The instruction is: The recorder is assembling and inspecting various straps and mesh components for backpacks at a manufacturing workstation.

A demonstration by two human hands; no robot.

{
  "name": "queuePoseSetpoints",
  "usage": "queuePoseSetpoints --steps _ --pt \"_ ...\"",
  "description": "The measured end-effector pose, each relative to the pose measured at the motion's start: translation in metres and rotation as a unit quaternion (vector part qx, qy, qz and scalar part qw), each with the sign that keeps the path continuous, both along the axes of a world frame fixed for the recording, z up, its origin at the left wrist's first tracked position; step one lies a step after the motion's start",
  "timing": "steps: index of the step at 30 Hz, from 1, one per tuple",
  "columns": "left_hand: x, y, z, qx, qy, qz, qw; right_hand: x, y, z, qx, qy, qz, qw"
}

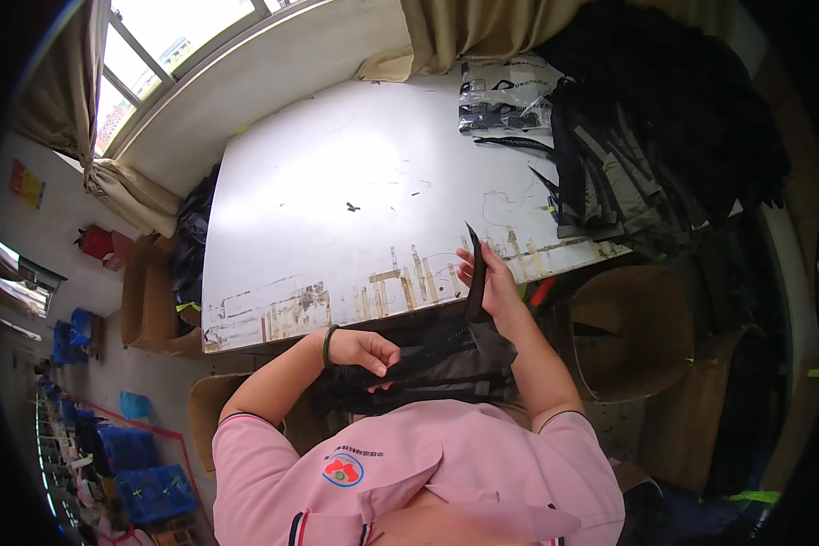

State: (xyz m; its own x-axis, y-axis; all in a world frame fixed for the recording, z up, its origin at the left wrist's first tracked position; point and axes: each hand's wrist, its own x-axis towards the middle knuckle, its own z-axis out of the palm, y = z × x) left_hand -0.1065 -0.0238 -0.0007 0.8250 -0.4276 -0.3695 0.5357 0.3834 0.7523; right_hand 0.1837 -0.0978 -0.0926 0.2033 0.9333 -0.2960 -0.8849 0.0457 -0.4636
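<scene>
A dark, see-through piece of black fabric (428,357) lies over my lap below the table's front edge. Its narrow, pointed end (476,282) rises across the palm of my right hand (496,282), held between thumb and fingers over the edge. My left hand (362,352), with a dark green band at the wrist, is closed on the fabric's lower left part. Where the left fingertips meet the cloth is partly hidden.
The white table (291,200) has tape marks along its front and small black scraps (353,207). A pile of black and grey fabric pieces (628,173) lies at the right, beside a clear plastic bag (505,96). Cardboard boxes (632,332) stand at both sides.
</scene>
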Motion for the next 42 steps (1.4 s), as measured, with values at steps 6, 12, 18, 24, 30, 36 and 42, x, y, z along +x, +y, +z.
queuePoseSetpoints --steps 6,12,18,24,30,36,42 --pt "-0.017 0.008 -0.024 0.313 0.013 0.093 0.945 -0.036 -0.022 0.021 -0.019 -0.146 -0.12 0.982" --pt "0.081 -0.022 -0.053 0.211 -0.05 0.397 0.892 -0.065 -0.053 0.047 0.009 -0.714 -0.157 0.683" --pt "0.106 -0.042 -0.053 0.28 -0.048 0.442 0.851 -0.036 -0.068 0.061 0.019 -0.862 -0.101 0.496" --pt "0.103 -0.043 -0.042 0.455 -0.025 0.403 0.794 -0.033 -0.067 0.07 -0.074 -0.863 0.092 0.491" --pt "0.095 -0.063 -0.022 0.568 -0.116 0.384 0.719 -0.023 -0.054 0.068 0.097 -0.901 -0.135 0.401" --pt "0.088 -0.074 -0.019 0.632 -0.207 0.359 0.655 -0.018 -0.063 0.029 -0.122 -0.495 0.048 0.859" --pt "0.09 -0.057 -0.024 0.536 -0.126 0.306 0.777 -0.036 -0.08 0.046 -0.06 -0.229 0.134 0.962"
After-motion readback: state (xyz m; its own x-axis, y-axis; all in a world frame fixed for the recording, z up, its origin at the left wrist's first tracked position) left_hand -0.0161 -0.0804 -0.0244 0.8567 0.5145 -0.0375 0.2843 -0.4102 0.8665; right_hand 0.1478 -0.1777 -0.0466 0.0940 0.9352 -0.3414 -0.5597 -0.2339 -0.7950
